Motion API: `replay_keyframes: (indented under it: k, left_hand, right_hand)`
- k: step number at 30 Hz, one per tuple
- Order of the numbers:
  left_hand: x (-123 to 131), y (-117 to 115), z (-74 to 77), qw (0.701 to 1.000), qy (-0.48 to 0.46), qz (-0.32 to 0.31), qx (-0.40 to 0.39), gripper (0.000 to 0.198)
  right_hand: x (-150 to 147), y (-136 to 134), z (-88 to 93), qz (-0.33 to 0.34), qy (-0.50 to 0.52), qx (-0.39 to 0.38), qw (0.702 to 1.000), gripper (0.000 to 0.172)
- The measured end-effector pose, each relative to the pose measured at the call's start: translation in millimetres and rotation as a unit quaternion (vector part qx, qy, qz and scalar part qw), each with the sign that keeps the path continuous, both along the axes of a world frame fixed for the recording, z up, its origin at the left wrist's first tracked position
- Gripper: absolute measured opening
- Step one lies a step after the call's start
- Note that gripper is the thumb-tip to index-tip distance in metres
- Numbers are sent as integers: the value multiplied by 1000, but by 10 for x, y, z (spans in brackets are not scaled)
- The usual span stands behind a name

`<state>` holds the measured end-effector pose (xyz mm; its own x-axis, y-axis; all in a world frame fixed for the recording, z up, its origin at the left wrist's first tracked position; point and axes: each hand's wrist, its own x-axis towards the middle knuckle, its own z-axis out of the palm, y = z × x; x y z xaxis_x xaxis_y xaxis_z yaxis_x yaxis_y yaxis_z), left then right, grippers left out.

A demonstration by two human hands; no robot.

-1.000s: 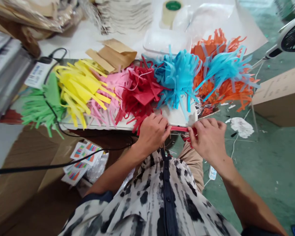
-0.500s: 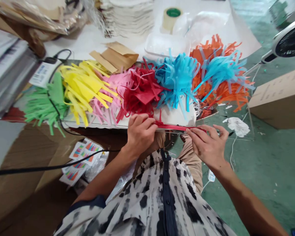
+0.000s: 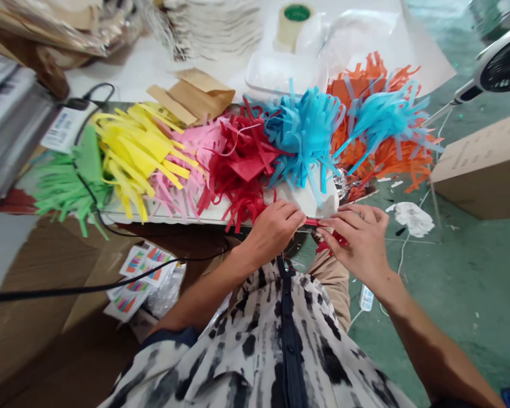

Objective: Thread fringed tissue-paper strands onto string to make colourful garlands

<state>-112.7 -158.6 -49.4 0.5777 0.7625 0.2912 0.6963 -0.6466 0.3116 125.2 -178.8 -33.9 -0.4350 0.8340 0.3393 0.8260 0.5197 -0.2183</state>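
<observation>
A red tissue paper tassel [image 3: 311, 221] is stretched along the table's front edge, its middle twisted narrow. My left hand [image 3: 276, 228] is closed on the twisted part. Right beside it, my right hand [image 3: 360, 235] pinches the same strip between thumb and fingers. Red fringe shows on the table to the left of my left hand, and more hangs beneath my right fingers. Behind my hands lie a pile of red tassels [image 3: 244, 153] and blue tassels [image 3: 304, 127]. Pink [image 3: 181, 190], yellow [image 3: 138, 147] and green tassels [image 3: 70, 181] lie farther left.
Orange tassels [image 3: 402, 158] lie at the right end under a blue bunch. A tape roll [image 3: 291, 34] and a brown paper piece [image 3: 206, 93] are behind. A black cable [image 3: 89, 289] crosses at left. A fan [image 3: 504, 62] and a cardboard box [image 3: 488, 164] stand right.
My left hand has slid right along the red tassel, close to my right hand. Red fringe now shows left of it, and some shows below my right hand.
</observation>
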Motion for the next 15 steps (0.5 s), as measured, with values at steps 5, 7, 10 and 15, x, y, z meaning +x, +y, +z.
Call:
replay_keyframes:
  k: [5, 7, 10, 15]
  left_hand:
    - [3, -20, 54, 999, 31, 30, 0, 19]
    - [-9, -23, 76, 999, 25, 42, -7, 19]
    - [-45, -16, 97, 998, 24, 60, -13, 18]
    - [-80, -3, 152, 994, 20, 98, -44, 20]
  right_hand:
    - [-41, 48, -67, -18, -10, -30, 999, 21]
    - [-54, 59, -82, -25, -27, -38, 999, 22]
    - [-68, 80, -76, -29, -43, -47, 998, 23]
    - [-119, 115, -4, -41, -59, -73, 995, 20]
